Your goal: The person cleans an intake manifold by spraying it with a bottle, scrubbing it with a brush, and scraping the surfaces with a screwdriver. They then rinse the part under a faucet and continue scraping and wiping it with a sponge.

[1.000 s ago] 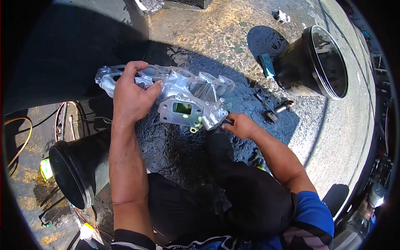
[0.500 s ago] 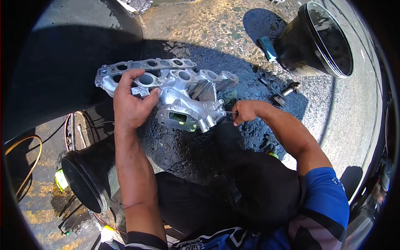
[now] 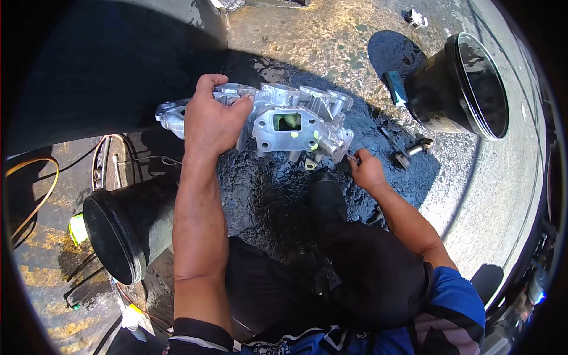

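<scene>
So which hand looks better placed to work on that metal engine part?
Probably the right hand: it pinches a thin tool at the metal part's end, while the left hand grips its other end, steadying it.

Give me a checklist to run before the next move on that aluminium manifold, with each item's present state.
1. Left hand grips the manifold firmly: ok, fingers wrap over its top edge.
2. Right hand holds a thin tool at the manifold's right end: ok.
3. Tool tip seated in the part: cannot tell, too small.
4. Manifold lifted off the wet ground: cannot tell.
5. Loose small parts clear of the right hand: ok, apart on the ground.
6. Black buckets clear of both hands: ok.
</scene>
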`<action>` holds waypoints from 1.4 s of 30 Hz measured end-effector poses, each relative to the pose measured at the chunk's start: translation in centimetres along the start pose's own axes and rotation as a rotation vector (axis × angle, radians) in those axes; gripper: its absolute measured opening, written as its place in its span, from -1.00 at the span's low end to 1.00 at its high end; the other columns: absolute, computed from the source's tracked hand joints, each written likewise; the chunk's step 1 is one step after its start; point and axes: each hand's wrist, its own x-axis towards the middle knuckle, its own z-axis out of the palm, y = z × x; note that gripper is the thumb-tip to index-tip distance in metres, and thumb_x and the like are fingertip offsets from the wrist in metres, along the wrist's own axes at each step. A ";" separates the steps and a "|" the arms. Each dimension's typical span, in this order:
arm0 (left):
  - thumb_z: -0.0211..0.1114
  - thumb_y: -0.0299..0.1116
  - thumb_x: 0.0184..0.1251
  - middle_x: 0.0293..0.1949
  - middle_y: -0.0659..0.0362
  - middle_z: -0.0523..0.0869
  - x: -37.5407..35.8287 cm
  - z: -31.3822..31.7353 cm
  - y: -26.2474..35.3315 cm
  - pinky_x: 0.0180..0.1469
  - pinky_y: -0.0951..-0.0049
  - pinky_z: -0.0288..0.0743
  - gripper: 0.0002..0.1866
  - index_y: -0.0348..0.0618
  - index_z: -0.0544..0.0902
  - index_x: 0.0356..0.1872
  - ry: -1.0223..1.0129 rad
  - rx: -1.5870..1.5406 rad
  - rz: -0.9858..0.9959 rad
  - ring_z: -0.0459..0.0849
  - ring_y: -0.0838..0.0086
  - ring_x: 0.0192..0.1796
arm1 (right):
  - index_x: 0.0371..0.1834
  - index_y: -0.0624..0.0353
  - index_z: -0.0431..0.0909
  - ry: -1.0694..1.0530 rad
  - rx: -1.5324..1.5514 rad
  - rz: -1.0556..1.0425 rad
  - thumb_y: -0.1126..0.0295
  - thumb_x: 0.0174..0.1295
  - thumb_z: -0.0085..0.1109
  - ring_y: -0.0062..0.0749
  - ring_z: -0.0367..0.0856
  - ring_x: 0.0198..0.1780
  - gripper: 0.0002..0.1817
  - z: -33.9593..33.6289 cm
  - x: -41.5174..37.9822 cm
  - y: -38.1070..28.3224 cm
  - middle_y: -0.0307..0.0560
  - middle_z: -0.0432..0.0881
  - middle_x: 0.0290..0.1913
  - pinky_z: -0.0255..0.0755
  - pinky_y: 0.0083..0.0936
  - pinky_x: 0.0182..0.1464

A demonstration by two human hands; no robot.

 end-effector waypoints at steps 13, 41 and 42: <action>0.55 -0.25 0.14 -0.17 0.02 0.78 0.4 -0.2 0.7 -0.05 0.35 0.61 -0.43 -0.30 0.57 0.12 -0.012 0.002 -0.047 0.73 0.37 -0.17 | -0.15 0.24 0.51 0.105 -0.085 0.021 0.19 0.35 0.30 0.31 0.73 -0.26 -0.68 -1.2 1.0 -1.7 0.34 0.72 -0.35 0.58 0.16 -0.15; 0.55 -0.25 0.13 -0.19 -0.06 0.79 -0.9 0.4 -0.5 -0.04 0.30 0.63 -0.43 -0.29 0.57 0.13 0.002 -0.089 0.004 0.78 0.28 -0.18 | -0.21 0.25 0.53 0.000 -0.070 0.021 0.16 0.39 0.22 0.34 0.73 -0.24 -0.68 -1.4 0.7 -1.0 0.34 0.72 -0.35 0.59 0.15 -0.13; 0.55 -0.26 0.14 -0.20 -0.05 0.79 -1.0 0.2 -0.3 -0.05 0.31 0.63 -0.43 -0.30 0.57 0.13 0.002 -0.063 0.034 0.78 0.29 -0.19 | -0.21 0.26 0.54 -0.035 -0.062 0.057 0.18 0.39 0.21 0.34 0.73 -0.24 -0.69 -2.2 0.1 -1.1 0.34 0.72 -0.35 0.59 0.15 -0.12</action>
